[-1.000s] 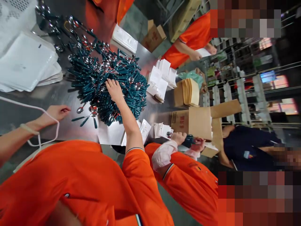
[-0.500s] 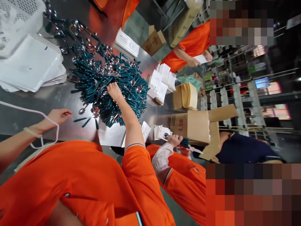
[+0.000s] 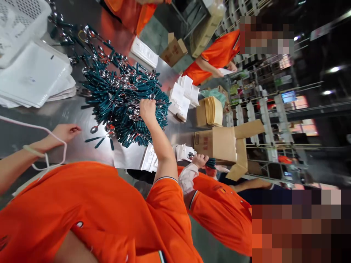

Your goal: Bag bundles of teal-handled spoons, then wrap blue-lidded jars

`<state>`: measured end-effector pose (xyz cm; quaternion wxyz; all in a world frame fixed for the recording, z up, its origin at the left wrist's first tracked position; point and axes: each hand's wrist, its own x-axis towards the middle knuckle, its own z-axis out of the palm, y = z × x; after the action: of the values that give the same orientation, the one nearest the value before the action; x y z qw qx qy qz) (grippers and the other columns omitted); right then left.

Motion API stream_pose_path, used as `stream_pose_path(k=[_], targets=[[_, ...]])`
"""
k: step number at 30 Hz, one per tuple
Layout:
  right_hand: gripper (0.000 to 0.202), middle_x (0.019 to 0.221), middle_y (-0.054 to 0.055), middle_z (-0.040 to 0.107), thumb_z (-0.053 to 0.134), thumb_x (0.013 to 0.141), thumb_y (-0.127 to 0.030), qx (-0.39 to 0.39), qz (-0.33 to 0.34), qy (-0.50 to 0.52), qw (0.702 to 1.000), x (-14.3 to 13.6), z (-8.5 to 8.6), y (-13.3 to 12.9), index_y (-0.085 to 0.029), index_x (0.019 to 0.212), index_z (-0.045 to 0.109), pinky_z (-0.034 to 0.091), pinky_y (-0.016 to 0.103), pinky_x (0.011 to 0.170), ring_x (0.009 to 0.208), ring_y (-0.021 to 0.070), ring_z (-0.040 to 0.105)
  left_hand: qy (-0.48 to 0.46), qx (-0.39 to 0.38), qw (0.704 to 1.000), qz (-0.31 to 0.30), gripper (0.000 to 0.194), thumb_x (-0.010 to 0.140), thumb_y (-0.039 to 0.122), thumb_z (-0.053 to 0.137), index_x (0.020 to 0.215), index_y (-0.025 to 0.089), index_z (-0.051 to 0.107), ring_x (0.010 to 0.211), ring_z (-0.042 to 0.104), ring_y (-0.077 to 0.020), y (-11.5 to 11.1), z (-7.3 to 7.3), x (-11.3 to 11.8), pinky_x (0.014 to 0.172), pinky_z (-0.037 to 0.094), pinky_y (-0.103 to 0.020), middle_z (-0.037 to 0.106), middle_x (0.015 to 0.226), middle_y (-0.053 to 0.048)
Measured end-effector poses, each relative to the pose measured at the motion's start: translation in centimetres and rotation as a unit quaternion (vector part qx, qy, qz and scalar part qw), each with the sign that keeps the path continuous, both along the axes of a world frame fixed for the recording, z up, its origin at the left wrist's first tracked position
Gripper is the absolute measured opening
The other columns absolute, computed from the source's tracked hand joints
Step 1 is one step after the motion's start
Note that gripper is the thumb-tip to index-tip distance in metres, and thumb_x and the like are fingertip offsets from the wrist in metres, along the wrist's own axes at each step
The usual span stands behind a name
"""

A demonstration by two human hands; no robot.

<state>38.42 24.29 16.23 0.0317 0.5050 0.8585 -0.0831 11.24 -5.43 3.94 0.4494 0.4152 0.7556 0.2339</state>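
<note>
A large heap of dark-green-handled cutlery [image 3: 123,91], with many spoons showing, covers the middle of the metal table [image 3: 82,142]. My right hand [image 3: 148,109] is at the heap's right part, its fingers curled down among the pieces. A spoon bowl [image 3: 151,96] shows by its fingertips; what the fingers grip is hidden. To the left, my left hand [image 3: 64,134] rests low over the table with its fingers curled together and nothing visible in them. A few loose pieces, including a spoon [image 3: 94,129], lie between that hand and the heap.
White plastic bags [image 3: 35,76] are stacked at left beside a white basket [image 3: 24,22]. White packets [image 3: 181,98] and an open carton [image 3: 222,144] stand at right. A co-worker's hand [image 3: 200,160] holds green-handled cutlery close to my right arm. A white cord [image 3: 64,149] crosses my left wrist.
My right hand has moved right across the heap, and its fingers are more tightly curled. My left hand stays in about the same place. The view has shifted slightly.
</note>
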Motion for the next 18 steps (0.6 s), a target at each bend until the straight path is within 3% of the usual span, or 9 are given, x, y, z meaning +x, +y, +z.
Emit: stream_pose_path(k=[3, 5, 7, 9, 12, 14, 16, 18], targets=[[0.019, 0.083, 0.01, 0.073, 0.076, 0.081, 0.0, -0.136, -0.07, -0.001, 0.988, 2.1, 1.5, -0.3, -0.016, 0.082, 0.066, 0.063, 0.042, 0.097, 0.098, 0.0304, 0.078, -0.013, -0.004, 1.0, 0.006, 0.039, 0.067, 0.053, 0.067, 0.09, 0.022, 0.075, 0.095, 0.078, -0.0348, 1.2, 0.2, -0.1, 0.089, 0.062, -0.036, 0.082, 0.087, -0.008], [0.021, 0.076, 0.003, 0.071, 0.073, 0.072, 0.0, -0.273, -0.111, 0.068, 0.953, 3.0, 1.8, -1.7, -0.017, 0.079, 0.065, 0.063, 0.034, 0.085, 0.082, 0.0241, 0.075, -0.041, 0.013, 0.999, 0.009, 0.046, 0.067, 0.056, 0.071, 0.096, 0.021, 0.076, 0.097, 0.078, -0.0363, 2.1, 0.8, -0.2, 0.093, 0.064, -0.041, 0.083, 0.09, -0.01], [0.022, 0.074, -0.001, 0.07, 0.068, 0.068, -0.003, -0.409, -0.147, 0.193, 0.88, 3.2, 1.4, -4.4, -0.017, 0.085, 0.067, 0.062, 0.029, 0.074, 0.07, 0.0182, 0.07, -0.103, 0.041, 0.994, 0.015, 0.058, 0.066, 0.06, 0.08, 0.106, 0.018, 0.075, 0.103, 0.078, -0.0368, 3.0, 2.0, 0.0, 0.103, 0.064, -0.047, 0.084, 0.1, -0.013], [0.028, 0.074, -0.002, 0.071, 0.066, 0.065, -0.007, -0.525, -0.178, 0.314, 0.771, 2.7, 0.5, -7.9, -0.017, 0.091, 0.067, 0.061, 0.026, 0.069, 0.066, 0.0162, 0.068, -0.186, 0.088, 0.978, 0.037, 0.073, 0.064, 0.06, 0.092, 0.118, 0.016, 0.072, 0.115, 0.078, -0.0358, 4.0, 3.5, 0.5, 0.114, 0.061, -0.051, 0.084, 0.116, -0.017], [0.029, 0.075, -0.001, 0.073, 0.07, 0.062, -0.012, -0.616, -0.177, 0.404, 0.653, 0.8, -1.3, -13.8, -0.018, 0.09, 0.066, 0.061, 0.026, 0.066, 0.067, 0.0172, 0.068, -0.316, 0.169, 0.93, 0.074, 0.099, 0.061, 0.054, 0.105, 0.142, 0.015, 0.064, 0.134, 0.073, -0.0353, 5.2, 5.6, 1.7, 0.119, 0.06, -0.052, 0.075, 0.145, -0.025], [0.032, 0.076, 0.0, 0.074, 0.074, 0.06, -0.014, -0.651, -0.172, 0.435, 0.598, -0.6, -2.5, -17.5, -0.019, 0.09, 0.066, 0.063, 0.027, 0.066, 0.069, 0.0183, 0.07, -0.377, 0.188, 0.903, 0.079, 0.12, 0.058, 0.049, 0.108, 0.159, 0.016, 0.055, 0.137, 0.072, -0.0372, 5.6, 6.6, 2.5, 0.11, 0.065, -0.049, 0.069, 0.154, -0.027], [0.037, 0.077, 0.0, 0.075, 0.076, 0.058, -0.014, -0.675, -0.172, 0.452, 0.557, -1.9, -3.4, -20.5, -0.019, 0.093, 0.067, 0.066, 0.029, 0.068, 0.072, 0.0199, 0.073, -0.402, 0.178, 0.896, 0.063, 0.133, 0.057, 0.045, 0.109, 0.172, 0.02, 0.046, 0.13, 0.076, -0.0398, 5.3, 7.1, 3.2, 0.099, 0.068, -0.046, 0.072, 0.152, -0.025], [0.042, 0.08, 0.0, 0.077, 0.078, 0.058, -0.014, -0.692, -0.169, 0.458, 0.532, -3.0, -4.2, -22.9, -0.019, 0.098, 0.07, 0.069, 0.031, 0.071, 0.077, 0.0225, 0.077, -0.389, 0.172, 0.904, 0.042, 0.128, 0.064, 0.046, 0.106, 0.175, 0.022, 0.048, 0.121, 0.08, -0.0422, 4.5, 7.4, 3.7, 0.092, 0.07, -0.047, 0.078, 0.141, -0.021]])
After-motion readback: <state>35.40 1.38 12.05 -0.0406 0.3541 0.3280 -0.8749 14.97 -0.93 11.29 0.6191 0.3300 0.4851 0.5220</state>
